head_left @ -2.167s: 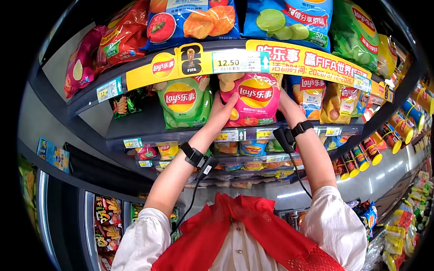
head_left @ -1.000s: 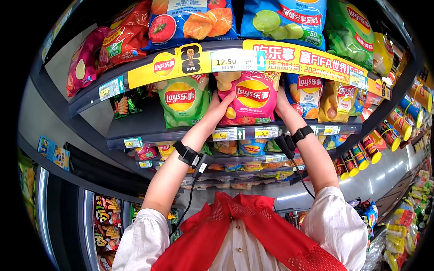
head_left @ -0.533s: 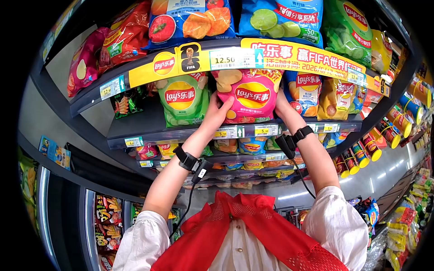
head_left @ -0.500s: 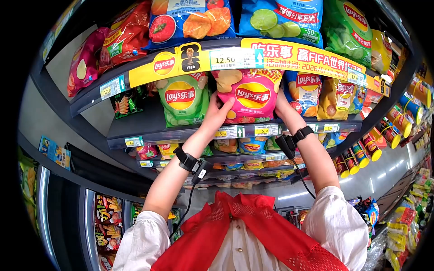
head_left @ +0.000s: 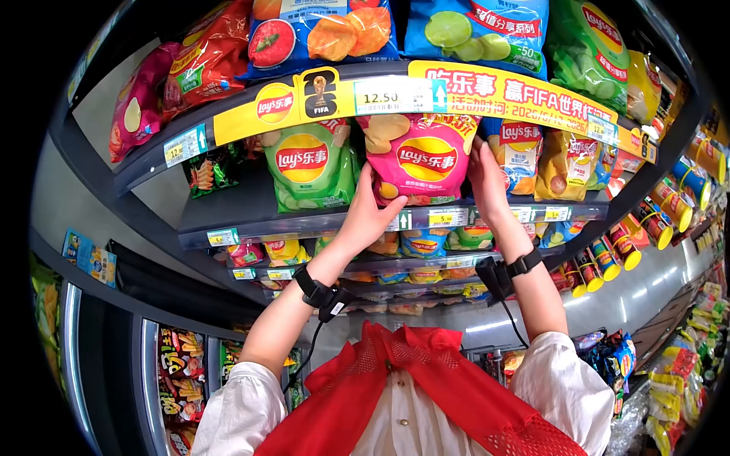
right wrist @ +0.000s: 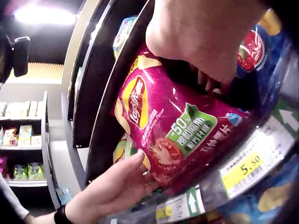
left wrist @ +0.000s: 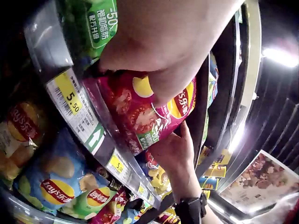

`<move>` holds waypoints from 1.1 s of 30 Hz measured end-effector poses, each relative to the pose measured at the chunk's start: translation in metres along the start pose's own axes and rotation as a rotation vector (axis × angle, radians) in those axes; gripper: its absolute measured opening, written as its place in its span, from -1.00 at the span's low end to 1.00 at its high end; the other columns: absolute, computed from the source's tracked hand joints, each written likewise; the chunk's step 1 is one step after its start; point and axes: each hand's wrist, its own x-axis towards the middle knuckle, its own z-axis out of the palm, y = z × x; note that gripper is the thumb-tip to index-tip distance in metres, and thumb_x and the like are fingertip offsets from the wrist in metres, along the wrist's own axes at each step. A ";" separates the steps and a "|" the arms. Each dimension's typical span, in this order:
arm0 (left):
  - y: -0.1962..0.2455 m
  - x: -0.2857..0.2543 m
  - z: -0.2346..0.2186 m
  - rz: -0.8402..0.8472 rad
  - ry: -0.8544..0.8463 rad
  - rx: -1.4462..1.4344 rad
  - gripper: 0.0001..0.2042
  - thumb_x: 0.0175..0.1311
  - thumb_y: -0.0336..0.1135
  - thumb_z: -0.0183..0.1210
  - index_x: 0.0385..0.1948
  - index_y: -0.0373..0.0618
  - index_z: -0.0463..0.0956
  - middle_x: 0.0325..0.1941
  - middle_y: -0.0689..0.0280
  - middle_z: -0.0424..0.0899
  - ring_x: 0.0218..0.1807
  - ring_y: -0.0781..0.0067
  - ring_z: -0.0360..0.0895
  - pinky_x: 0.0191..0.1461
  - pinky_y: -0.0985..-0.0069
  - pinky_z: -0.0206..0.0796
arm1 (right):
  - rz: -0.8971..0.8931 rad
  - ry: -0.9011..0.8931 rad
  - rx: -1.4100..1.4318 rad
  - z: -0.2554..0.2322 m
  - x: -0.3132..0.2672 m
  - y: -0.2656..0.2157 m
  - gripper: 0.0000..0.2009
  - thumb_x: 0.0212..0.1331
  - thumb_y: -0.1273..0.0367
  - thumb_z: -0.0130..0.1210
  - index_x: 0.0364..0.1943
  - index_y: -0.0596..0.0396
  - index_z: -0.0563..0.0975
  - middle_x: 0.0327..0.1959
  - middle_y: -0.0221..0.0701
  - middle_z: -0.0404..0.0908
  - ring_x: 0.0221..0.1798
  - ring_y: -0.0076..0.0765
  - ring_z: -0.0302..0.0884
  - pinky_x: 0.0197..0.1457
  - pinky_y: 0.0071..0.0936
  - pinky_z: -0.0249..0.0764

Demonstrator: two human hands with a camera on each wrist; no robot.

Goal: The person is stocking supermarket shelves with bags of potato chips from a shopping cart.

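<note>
Pink Lay's bag (head_left: 420, 161) between hands (head_left: 369, 216), "5.50" tag (right wrist: 254, 171) below.

The bright pink Lay's bag (head_left: 420, 161) stands plump and upright on the shelf (head_left: 228, 210) before me, its front toward me; chips are printed near its top. I see a red-and-yellow logo (head_left: 427, 157) mid-front; tomatoes (right wrist: 167, 153) are printed below.

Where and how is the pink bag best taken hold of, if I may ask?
By both sides of the pink bag, low down, one hand each, from the front, I'd say: it is puffed and faces outward, and the yellow strip above hides its top in the head view.
</note>
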 end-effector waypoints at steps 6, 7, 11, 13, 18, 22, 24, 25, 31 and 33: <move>-0.013 0.003 0.003 -0.062 0.018 -0.104 -0.42 0.14 -0.53 0.04 0.17 -0.27 -0.09 0.13 0.15 0.23 0.11 0.45 0.27 0.14 0.56 0.15 | 0.011 0.007 -0.299 0.003 -0.027 0.006 -0.56 0.24 0.30 -0.11 0.14 0.24 0.16 0.08 -0.26 0.32 0.13 -0.45 0.24 0.15 -0.55 0.18; -0.011 0.003 0.003 -0.084 0.010 -0.127 -0.42 0.14 -0.54 0.03 0.17 -0.27 -0.09 0.14 0.15 0.22 0.12 0.45 0.26 0.15 0.56 0.14 | 0.011 0.010 -0.298 0.000 -0.028 0.008 -0.56 0.24 0.30 -0.11 0.14 0.24 0.16 0.08 -0.26 0.32 0.13 -0.45 0.24 0.15 -0.55 0.18; -0.018 -0.001 0.004 -0.032 0.020 -0.122 -0.41 0.16 -0.52 0.02 0.19 -0.28 -0.11 0.17 0.12 0.19 0.16 0.43 0.23 0.19 0.54 0.10 | -0.005 0.015 -0.398 -0.001 -0.034 0.012 -0.60 0.24 0.33 -0.11 0.11 0.25 0.19 -0.01 -0.31 0.38 0.02 -0.49 0.32 0.07 -0.57 0.25; -0.018 -0.006 0.005 -0.003 0.043 -0.001 -0.38 0.17 -0.47 0.03 0.21 -0.28 -0.15 0.22 0.07 0.14 0.21 0.33 0.18 0.24 0.48 0.03 | -0.052 0.023 -0.365 -0.001 -0.036 0.016 -0.60 0.24 0.35 -0.11 0.12 0.24 0.18 0.02 -0.29 0.36 0.07 -0.46 0.30 0.11 -0.56 0.23; -0.010 -0.026 0.005 0.081 0.078 0.266 -0.34 0.15 -0.41 0.05 0.22 -0.27 -0.17 0.26 0.00 0.06 0.28 0.19 0.07 0.30 0.40 -0.08 | -0.143 0.064 -0.356 -0.007 -0.048 0.025 -0.58 0.23 0.39 -0.11 0.14 0.21 0.15 0.13 -0.21 0.26 0.19 -0.35 0.21 0.21 -0.48 0.15; -0.001 -0.050 0.009 0.140 0.092 0.316 -0.33 0.13 -0.42 0.06 0.23 -0.26 -0.17 0.30 -0.02 -0.04 0.33 0.12 -0.03 0.33 0.37 -0.17 | -0.191 0.126 -0.444 -0.015 -0.071 0.015 -0.58 0.22 0.41 -0.10 0.14 0.19 0.15 0.14 -0.23 0.26 0.19 -0.35 0.21 0.22 -0.48 0.13; 0.005 -0.069 0.008 0.195 0.063 0.332 -0.30 0.08 -0.44 0.07 0.24 -0.26 -0.17 0.32 0.00 -0.08 0.35 0.09 -0.10 0.35 0.34 -0.22 | -0.196 0.194 -0.490 -0.017 -0.088 0.001 -0.60 0.21 0.43 -0.11 0.14 0.18 0.17 0.13 -0.28 0.28 0.17 -0.38 0.23 0.22 -0.49 0.13; 0.007 -0.081 0.005 0.237 -0.026 0.335 -0.29 0.06 -0.44 0.07 0.24 -0.25 -0.15 0.33 0.02 -0.09 0.36 0.09 -0.14 0.35 0.33 -0.23 | -0.188 0.244 -0.474 -0.019 -0.097 -0.005 -0.61 0.22 0.43 -0.12 0.13 0.17 0.18 0.13 -0.31 0.28 0.16 -0.39 0.23 0.22 -0.50 0.13; -0.011 -0.146 -0.029 0.310 -0.464 0.459 -0.35 0.05 -0.39 0.10 0.19 -0.29 -0.03 0.32 0.04 -0.04 0.35 0.05 -0.10 0.34 0.30 -0.16 | -0.206 0.540 -0.605 -0.015 -0.179 -0.037 -0.63 0.28 0.36 -0.23 0.14 0.20 0.20 0.12 -0.32 0.30 0.16 -0.38 0.24 0.25 -0.46 0.08; -0.018 -0.166 -0.032 0.193 -0.522 0.366 -0.36 0.04 -0.40 0.10 0.18 -0.28 -0.02 0.30 0.03 -0.01 0.34 0.04 -0.07 0.33 0.29 -0.13 | -0.183 0.592 -0.663 -0.019 -0.217 -0.027 -0.62 0.25 0.36 -0.14 0.13 0.17 0.22 0.06 -0.35 0.33 0.17 -0.45 0.19 0.20 -0.51 0.15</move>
